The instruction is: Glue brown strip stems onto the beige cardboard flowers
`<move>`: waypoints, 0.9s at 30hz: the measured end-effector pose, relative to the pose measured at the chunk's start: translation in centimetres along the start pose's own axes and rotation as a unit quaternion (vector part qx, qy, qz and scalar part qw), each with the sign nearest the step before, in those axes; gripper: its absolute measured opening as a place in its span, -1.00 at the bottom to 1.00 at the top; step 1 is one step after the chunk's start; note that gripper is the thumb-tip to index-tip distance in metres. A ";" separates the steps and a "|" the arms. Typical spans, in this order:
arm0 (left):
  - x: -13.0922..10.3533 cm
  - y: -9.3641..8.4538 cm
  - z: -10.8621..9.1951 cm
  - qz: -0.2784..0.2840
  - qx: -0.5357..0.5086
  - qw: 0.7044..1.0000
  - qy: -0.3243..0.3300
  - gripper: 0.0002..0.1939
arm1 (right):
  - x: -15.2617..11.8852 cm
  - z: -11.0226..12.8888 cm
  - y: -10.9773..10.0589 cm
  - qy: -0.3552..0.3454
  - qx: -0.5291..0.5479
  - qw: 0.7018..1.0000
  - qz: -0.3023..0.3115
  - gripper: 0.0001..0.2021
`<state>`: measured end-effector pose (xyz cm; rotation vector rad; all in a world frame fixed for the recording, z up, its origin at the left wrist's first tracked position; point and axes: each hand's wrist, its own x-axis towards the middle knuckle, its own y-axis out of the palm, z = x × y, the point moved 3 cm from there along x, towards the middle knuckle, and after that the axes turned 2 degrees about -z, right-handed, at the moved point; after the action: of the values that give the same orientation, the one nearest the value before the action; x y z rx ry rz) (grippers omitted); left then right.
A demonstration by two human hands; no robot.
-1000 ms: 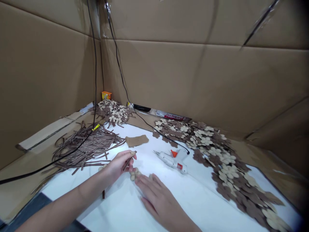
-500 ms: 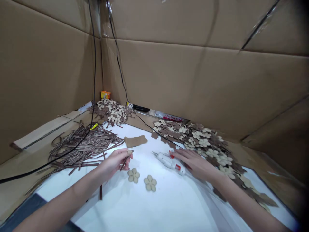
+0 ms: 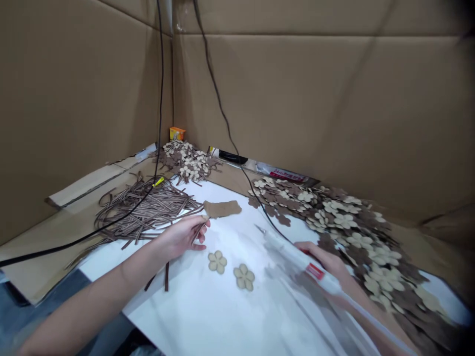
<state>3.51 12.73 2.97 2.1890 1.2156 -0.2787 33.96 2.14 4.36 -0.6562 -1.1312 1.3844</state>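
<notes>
Between its fingertips my left hand pinches a thin brown strip, just below a tan cloth piece. My right hand is closed around a white tool with a red label, a pointed metal tip and a pale cord. The tip points left, above the white board. Two beige five-petal flowers, one on the left and one on the right, lie flat between my hands. Loose brown strips lie on the board under my left wrist.
A heap of brown strips lies at the left. Beige and brown flowers are piled at the right and in the back corner. A black cable hangs across the board. Cardboard walls stand behind.
My right hand has closed on the white tool and lifted it off the board. The view has shifted, and my left hand still pinches the strip.
</notes>
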 end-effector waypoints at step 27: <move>0.2 -0.4 -0.5 0.032 -0.010 0.999 -0.033 -0.87 | -1.2 6.3 4.8 0.001 0.003 0.993 0.119 -0.81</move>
<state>3.27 13.37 3.14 2.1788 1.1064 -0.3092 26.50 0.10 2.10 -0.8089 -1.0733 1.5879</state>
